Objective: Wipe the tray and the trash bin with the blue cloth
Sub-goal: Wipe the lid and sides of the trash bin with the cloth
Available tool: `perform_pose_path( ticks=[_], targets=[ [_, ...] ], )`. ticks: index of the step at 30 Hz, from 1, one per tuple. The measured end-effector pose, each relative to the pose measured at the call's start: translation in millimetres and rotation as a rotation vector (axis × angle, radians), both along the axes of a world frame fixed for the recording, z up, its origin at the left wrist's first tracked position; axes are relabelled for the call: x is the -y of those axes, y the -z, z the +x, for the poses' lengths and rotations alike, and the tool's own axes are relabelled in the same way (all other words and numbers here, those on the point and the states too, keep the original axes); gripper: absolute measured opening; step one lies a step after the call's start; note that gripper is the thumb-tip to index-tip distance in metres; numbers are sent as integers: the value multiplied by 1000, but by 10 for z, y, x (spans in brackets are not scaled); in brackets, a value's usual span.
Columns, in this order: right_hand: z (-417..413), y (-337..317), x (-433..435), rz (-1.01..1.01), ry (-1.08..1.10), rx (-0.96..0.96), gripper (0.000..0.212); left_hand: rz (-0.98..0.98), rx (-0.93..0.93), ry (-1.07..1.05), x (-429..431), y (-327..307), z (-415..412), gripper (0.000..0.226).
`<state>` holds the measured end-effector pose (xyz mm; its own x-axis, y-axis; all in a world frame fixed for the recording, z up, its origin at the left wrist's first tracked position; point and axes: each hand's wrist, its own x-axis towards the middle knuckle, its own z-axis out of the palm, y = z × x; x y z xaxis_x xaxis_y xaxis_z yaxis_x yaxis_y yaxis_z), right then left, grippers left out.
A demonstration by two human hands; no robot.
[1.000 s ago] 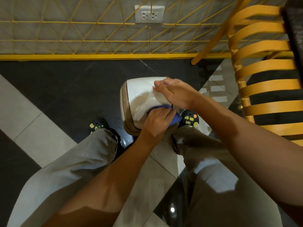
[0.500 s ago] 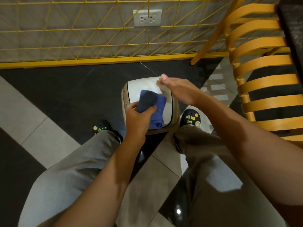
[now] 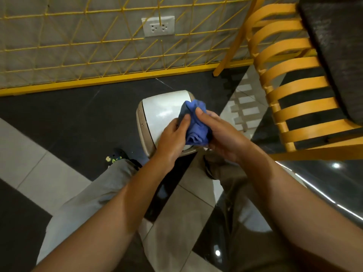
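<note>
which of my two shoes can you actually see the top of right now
The left shoe, the dark one with yellow-green marks poking out beyond the left trouser leg. The other is almost hidden under the right hand and leg.

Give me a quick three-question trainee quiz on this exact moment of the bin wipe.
1. True or false: the blue cloth is bunched between the left hand and the right hand.
2. What stands directly below the hands: A) trash bin, B) yellow chair, C) wall socket?
3. Fill in: the bin stands on the ____.

Key: 1 true; 2 A; 3 floor.
</note>
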<state>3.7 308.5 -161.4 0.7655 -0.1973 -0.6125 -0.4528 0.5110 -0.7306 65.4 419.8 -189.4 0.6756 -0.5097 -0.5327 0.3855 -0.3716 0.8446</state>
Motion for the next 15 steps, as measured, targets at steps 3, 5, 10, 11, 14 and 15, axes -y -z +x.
perform_pose_path(
  ticks=[3,5,10,11,14,15],
  targets=[
    [-78,-12,17,-10,-20,7,21,175,308,211,-49,-2,37,58],
    [-122,24,29,-73,1,-37,25,228,403,308,-103,14,81,60],
    [-365,324,86,-235,180,-253,43,442,812,438,-206,46,410,38],
    [-410,382,99,-317,180,-288,44,490,843,488,-186,46,498,44],
    [-439,419,103,-635,27,-306,46,602,910,747,-60,107,650,69],
    [-405,401,95,-745,-53,-272,43,628,924,829,-20,130,687,75]
  ],
)
